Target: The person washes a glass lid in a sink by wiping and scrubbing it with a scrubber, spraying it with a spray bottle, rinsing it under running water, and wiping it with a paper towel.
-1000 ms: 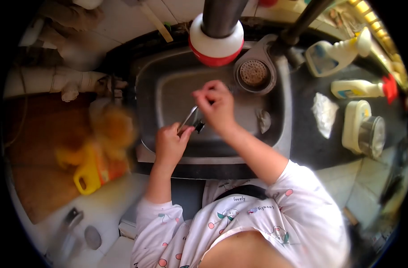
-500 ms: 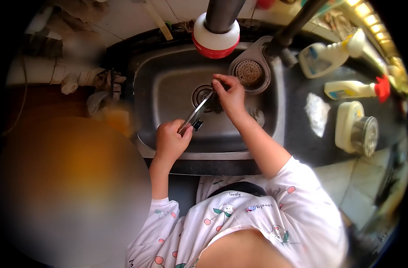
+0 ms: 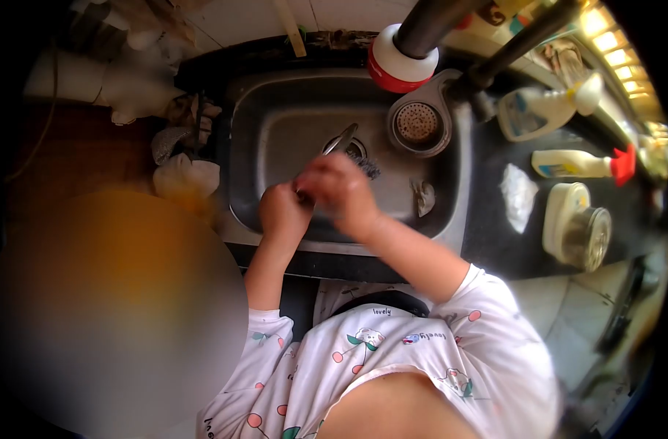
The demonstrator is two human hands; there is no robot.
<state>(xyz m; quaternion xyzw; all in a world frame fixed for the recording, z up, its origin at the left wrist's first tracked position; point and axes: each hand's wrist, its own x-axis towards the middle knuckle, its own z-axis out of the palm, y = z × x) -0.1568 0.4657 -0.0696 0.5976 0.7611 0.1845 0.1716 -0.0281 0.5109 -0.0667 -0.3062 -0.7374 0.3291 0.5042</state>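
Over the front left part of the metal sink (image 3: 275, 139), my left hand (image 3: 284, 214) is closed around the lower end of a metal tool (image 3: 341, 139), whose blade-like end points up toward the drain. My right hand (image 3: 341, 192), blurred by motion, is curled against my left hand and covers the middle of the tool. Whether its fingers grip anything cannot be made out. Dark scraps (image 3: 367, 167) lie beside the drain (image 3: 356, 146). A pale scrap (image 3: 423, 198) rests at the right side of the basin.
A round strainer (image 3: 416, 123) sits at the sink's back right, near the white and red tap head (image 3: 403, 62). Spray bottles (image 3: 535, 113), a crumpled white bag (image 3: 519, 196) and containers (image 3: 566, 219) stand on the right counter. A large blurred shape (image 3: 122, 314) covers the lower left.
My right hand has come down and left from the tool's upper end to my left hand. The dark scraps by the drain show more clearly. The view has shifted slightly.
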